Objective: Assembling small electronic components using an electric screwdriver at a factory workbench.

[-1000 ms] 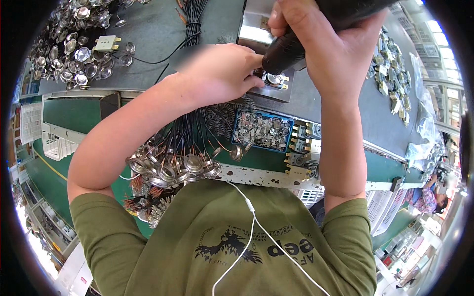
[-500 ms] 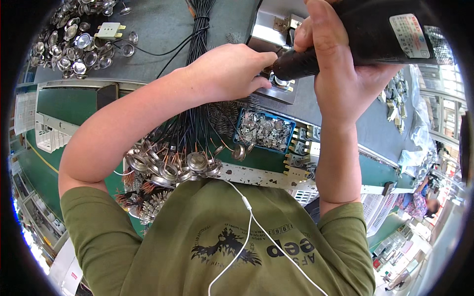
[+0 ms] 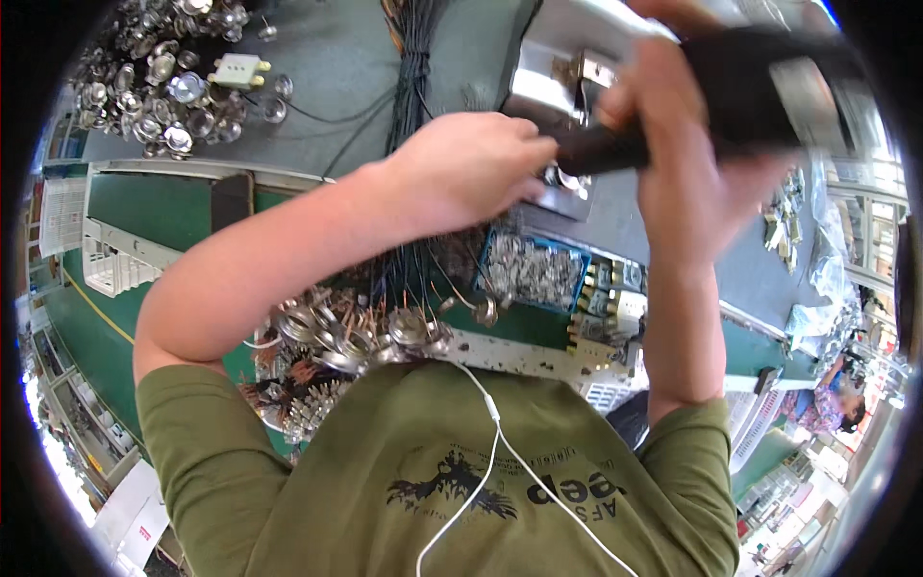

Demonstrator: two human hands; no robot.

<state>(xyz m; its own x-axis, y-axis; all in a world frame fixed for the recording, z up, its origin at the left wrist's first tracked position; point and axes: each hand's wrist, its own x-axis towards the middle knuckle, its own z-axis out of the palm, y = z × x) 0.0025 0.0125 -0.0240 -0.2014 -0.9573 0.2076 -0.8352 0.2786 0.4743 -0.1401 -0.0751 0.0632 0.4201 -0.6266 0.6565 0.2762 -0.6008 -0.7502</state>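
My right hand (image 3: 687, 173) is wrapped around a black electric screwdriver (image 3: 745, 91), held sideways with its tapered nose pointing left; both are blurred by motion. At that nose, my left hand (image 3: 466, 163) has its fingers curled together in a pinch. Whatever they hold is hidden. Just beyond the fingertips stands a shiny metal fixture (image 3: 543, 82) on the grey bench, and a small round metal part (image 3: 567, 181) shows under the screwdriver's nose.
A bundle of black wires (image 3: 413, 58) runs down beneath my left forearm to round metal caps (image 3: 409, 327) near my shirt. A blue tray (image 3: 587, 264) holds small metal pieces. White blocks (image 3: 630, 313) stand beside it. Loose metal caps (image 3: 159, 87) are heaped at far left.
The whole view has shifted slightly, so things sit further right and lower. The screwdriver and right hand have become blurred. Both hands keep about the same grip at the fixture.
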